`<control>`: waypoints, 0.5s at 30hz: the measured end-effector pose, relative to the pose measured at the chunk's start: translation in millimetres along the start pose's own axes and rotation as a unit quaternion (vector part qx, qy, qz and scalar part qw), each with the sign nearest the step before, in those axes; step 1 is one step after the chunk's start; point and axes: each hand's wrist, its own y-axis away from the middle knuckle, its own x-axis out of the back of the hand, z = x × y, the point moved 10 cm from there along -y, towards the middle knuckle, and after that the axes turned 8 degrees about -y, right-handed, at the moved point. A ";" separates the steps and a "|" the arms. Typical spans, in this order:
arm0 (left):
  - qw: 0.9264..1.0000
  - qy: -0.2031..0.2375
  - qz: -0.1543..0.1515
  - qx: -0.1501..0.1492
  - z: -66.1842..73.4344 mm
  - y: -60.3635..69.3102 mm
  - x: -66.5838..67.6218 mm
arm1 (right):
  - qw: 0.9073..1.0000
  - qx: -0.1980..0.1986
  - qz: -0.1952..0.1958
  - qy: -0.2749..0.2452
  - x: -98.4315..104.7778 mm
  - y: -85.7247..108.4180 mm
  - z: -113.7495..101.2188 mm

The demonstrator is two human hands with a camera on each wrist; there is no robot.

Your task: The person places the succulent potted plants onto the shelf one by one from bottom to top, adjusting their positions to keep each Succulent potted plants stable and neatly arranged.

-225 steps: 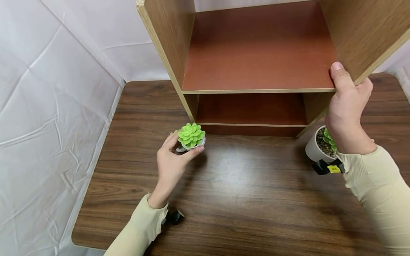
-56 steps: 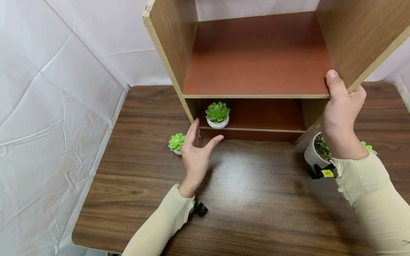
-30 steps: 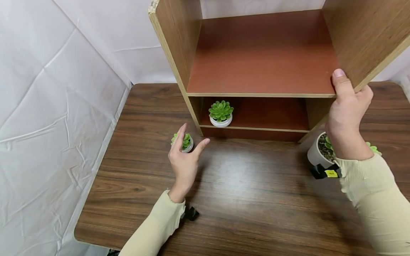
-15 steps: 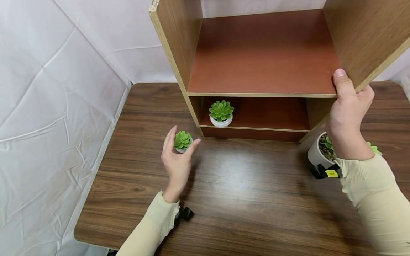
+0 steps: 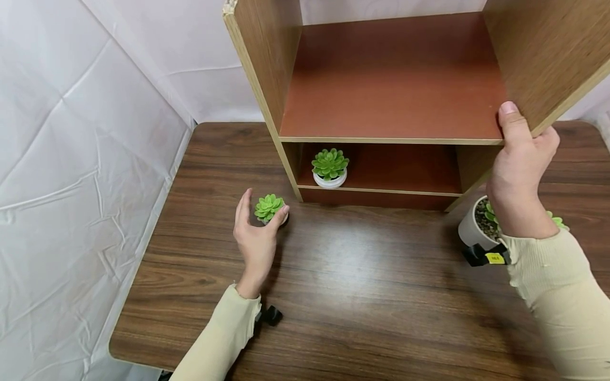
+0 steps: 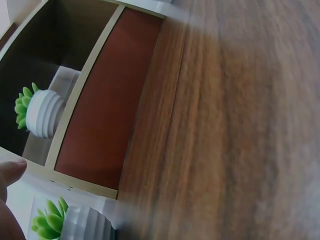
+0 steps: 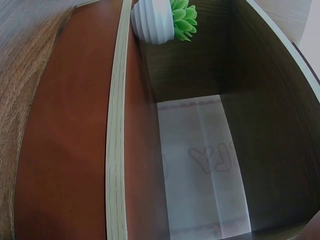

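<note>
My left hand (image 5: 254, 243) is spread around a small potted succulent (image 5: 269, 207) on the table, thumb in front of its right side and a gap at the fingers. In the left wrist view, that succulent's ribbed white pot (image 6: 87, 225) shows at the bottom edge, with part of the hand (image 6: 9, 187) at the left. A second potted succulent (image 5: 330, 168) sits on the left of the lower compartment of a wooden shelf unit (image 5: 391, 141). My right hand (image 5: 517, 164) grips the unit's right side panel, thumb on the upper board; its other fingers are mostly hidden.
Partly behind my right wrist stands a larger white pot (image 5: 474, 227) with gravel and green leaves. The brown wooden table (image 5: 352, 296) extends before the unit. White sheeting (image 5: 71, 174) hangs along the left and back.
One succulent went from my left hand into the lower compartment. The hand then moved left and down from the shelf to the other succulent. My right hand keeps its grip on the panel.
</note>
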 end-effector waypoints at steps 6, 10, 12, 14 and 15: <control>1.000 0.005 -0.004 0.019 -9.5 -1.0 -2.1 | 1.000 0.000 -0.001 -0.002 0.0 -0.1 -0.2; 0.999 0.016 -0.007 0.030 -12.6 -1.1 -3.0 | 1.000 0.002 -0.001 -0.002 -0.2 0.1 -0.4; 0.999 0.018 -0.012 0.036 -14.4 -0.9 -3.8 | 1.000 0.003 -0.001 0.000 -0.3 0.1 -0.5; 0.999 0.017 -0.017 0.044 -17.4 -0.3 -4.9 | 1.000 0.002 -0.001 0.001 -0.1 0.0 -0.1; 0.999 0.016 -0.020 0.048 -18.4 0.2 -5.4 | 1.000 0.001 -0.001 0.002 0.0 0.1 0.2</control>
